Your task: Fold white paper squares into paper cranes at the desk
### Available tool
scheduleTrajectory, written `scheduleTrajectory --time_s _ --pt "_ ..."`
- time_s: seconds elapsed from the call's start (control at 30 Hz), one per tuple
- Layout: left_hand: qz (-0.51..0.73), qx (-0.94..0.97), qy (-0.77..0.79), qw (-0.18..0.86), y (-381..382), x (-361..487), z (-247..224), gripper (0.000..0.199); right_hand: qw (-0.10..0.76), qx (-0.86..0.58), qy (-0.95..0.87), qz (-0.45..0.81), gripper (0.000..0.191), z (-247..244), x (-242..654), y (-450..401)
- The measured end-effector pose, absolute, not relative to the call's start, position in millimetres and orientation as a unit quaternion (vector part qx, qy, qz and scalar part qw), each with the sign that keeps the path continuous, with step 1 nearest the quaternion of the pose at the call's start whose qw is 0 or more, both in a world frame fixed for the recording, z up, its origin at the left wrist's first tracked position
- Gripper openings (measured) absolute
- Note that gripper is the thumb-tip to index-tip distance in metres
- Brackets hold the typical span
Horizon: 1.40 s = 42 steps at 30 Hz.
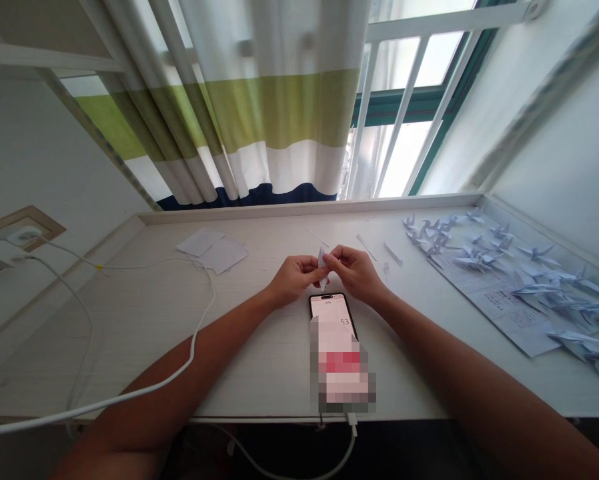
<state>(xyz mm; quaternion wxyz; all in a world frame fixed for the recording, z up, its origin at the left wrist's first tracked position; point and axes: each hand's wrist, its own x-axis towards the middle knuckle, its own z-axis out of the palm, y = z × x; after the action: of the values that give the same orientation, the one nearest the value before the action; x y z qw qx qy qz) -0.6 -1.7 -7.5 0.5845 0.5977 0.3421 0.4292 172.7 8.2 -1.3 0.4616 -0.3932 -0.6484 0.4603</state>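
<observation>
Between both hands, just above the top end of a phone, is a small folded piece of white paper (322,259), narrow and pointed at its ends. My left hand (295,277) pinches it from the left with thumb and fingers. From the right, my right hand (353,268) grips its upper part between thumb and forefinger. The fingers of both hands almost meet and cover some of the folds. Below them the phone (332,323) lies face up on the white table (259,360), its lower screen blurred out.
Many folded paper cranes (479,257) crowd the right side, some on a printed sheet (514,320). Square paper sheets (223,255) lie at the left. Thin paper strips (393,253) are right of my hands. A white cable (194,347) crosses over my left forearm.
</observation>
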Motion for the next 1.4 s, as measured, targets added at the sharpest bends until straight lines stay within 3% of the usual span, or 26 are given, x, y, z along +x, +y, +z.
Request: scheduleTrajectory --time_s 0.3,0.63,0.9,1.17,1.4 --pt "0.404 0.597 0.420 0.551 -1.4 -5.5 -9.1 0.045 0.479 -0.368 -0.706 0.369 0.035 1.2 176.0 7.0" --pt "0.478 0.578 0.392 0.532 -1.8 0.9 -11.7 0.043 0.491 -0.379 -0.719 0.315 0.032 2.0 174.0 6.0" --pt "0.436 0.557 0.402 0.581 -2.6 0.3 -7.5 0.050 0.497 -0.379 -0.698 0.350 0.031 1.0 174.0 6.8" --pt "0.446 0.551 0.377 0.596 -2.6 0.3 -7.5 0.045 0.501 -0.416 -0.645 0.400 0.039 -6.8 175.0 12.4" --pt "0.458 0.521 0.383 0.610 2.0 0.8 -13.7 0.051 0.453 -0.427 -0.656 0.428 0.041 -6.6 174.3 12.2"
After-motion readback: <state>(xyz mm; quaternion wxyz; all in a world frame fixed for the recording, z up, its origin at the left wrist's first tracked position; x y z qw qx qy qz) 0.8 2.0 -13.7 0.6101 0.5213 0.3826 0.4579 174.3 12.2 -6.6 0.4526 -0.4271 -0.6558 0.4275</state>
